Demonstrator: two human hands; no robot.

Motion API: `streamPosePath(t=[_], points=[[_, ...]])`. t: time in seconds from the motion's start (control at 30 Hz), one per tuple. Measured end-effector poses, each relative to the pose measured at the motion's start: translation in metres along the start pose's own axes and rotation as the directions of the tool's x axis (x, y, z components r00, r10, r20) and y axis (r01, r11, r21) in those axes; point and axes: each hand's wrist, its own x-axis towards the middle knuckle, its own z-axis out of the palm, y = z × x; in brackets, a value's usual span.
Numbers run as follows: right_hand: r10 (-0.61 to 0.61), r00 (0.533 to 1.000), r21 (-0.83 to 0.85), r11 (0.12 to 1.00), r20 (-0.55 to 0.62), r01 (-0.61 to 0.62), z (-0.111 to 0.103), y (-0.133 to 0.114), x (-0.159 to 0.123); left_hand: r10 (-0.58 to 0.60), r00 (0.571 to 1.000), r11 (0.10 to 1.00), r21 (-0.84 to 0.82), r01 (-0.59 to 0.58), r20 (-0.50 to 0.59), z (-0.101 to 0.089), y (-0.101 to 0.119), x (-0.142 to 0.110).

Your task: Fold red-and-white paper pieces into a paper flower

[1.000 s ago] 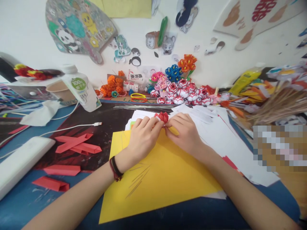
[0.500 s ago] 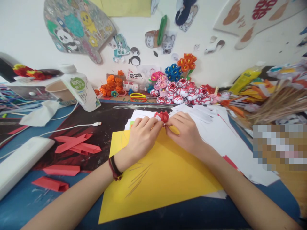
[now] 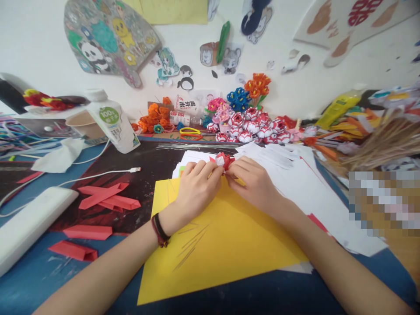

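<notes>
A small red and white folded-paper flower (image 3: 225, 160) is pinched between both hands, above the far edge of a yellow sheet (image 3: 229, 245). My left hand (image 3: 201, 186) is closed on its left side, and my right hand (image 3: 251, 180) grips it from the right. The fingertips hide the flower's underside. Thin wire-like strips (image 3: 192, 247) rest on the yellow sheet. To the left lie several folded red paper pieces (image 3: 111, 197), some crossed over each other.
A white power strip (image 3: 34, 227) and a cable (image 3: 108, 173) are at the left. White papers (image 3: 315, 205) spread at right. Behind stand a white bottle (image 3: 114, 124), red-and-white paper flowers (image 3: 252, 127), orange flowers (image 3: 154, 116) and thin wires (image 3: 193, 146).
The flower has turned a little, showing more of its pointed petals and a white patch. Both hands keep hold of it in nearly the same place. The whole view has shifted slightly.
</notes>
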Motion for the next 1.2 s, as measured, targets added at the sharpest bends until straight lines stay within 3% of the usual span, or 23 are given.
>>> streamPosePath(t=[0.2, 0.4, 0.7, 1.07, 1.2], points=[[-0.028, 0.998, -0.045, 0.999, 0.047, 0.03, -0.002, 0.0, 0.001, -0.019, 1.0, 0.999, -0.036, 0.018, -0.023, 0.0, -0.001, 0.001], [0.017, 0.999, -0.094, 0.995, -0.038, -0.02, -0.002, -0.001, 0.001, 0.009, 0.998, 0.999, -0.034, -0.011, -0.058, -0.002, -0.002, 0.001], [0.061, 0.994, 0.039, 0.998, -0.088, -0.058, 0.0, -0.004, 0.0, 0.056, 0.997, 0.998, -0.005, -0.056, -0.054, -0.001, -0.002, -0.001], [-0.106, 0.992, -0.061, 0.992, 0.061, 0.11, -0.005, 0.004, -0.001, 0.204, 0.977, 0.978, 0.035, -0.206, 0.065, -0.002, 0.0, -0.004], [-0.129, 0.987, -0.045, 0.99, 0.1, 0.134, -0.003, 0.006, -0.002, 0.202, 0.974, 0.979, -0.009, -0.202, 0.101, -0.001, 0.001, -0.004]])
